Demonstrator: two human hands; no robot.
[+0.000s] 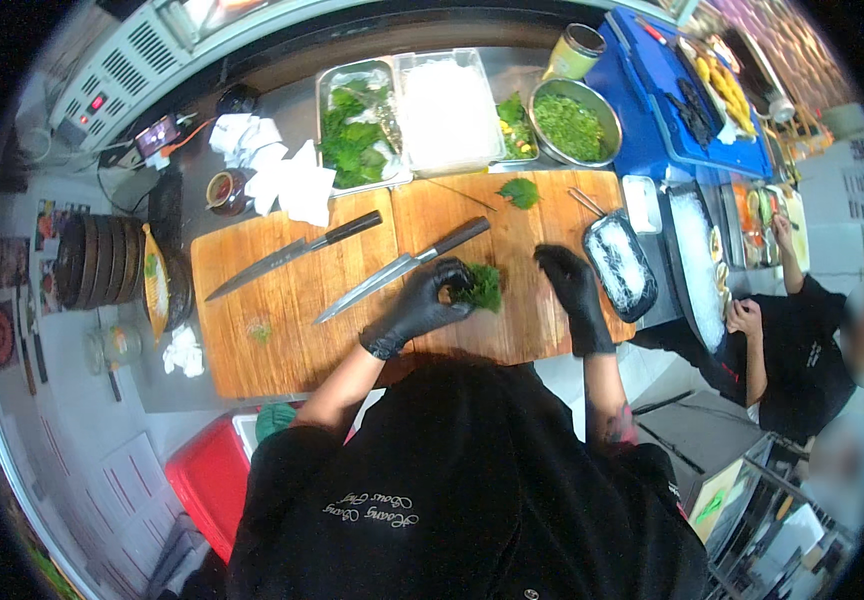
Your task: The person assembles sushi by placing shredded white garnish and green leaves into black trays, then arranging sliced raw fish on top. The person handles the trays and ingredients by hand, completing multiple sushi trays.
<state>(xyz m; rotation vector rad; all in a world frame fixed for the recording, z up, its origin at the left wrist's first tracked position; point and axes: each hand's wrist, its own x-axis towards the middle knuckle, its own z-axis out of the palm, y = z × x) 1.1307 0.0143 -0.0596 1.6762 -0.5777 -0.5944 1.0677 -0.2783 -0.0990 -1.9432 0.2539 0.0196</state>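
Wooden cutting board (pixel 292 300): a dark green, crinkled leaf bundle (pixel 483 286) lies on it. Left hand (pixel 420 308), gloved black, pinches the bundle. Right hand (pixel 572 285) rests flat, fingers together.

Two knives (pixel 297 253) (pixel 404 267), two cutting boards (pixel 282 320) (pixel 542 230)

You get bright, even overhead light with only soft shadows on the cutting board (pixel 292 330). Glare washes out the white tray (pixel 447 110). Fisheye bending curves edges near the black rim, and the right border looks blurred.
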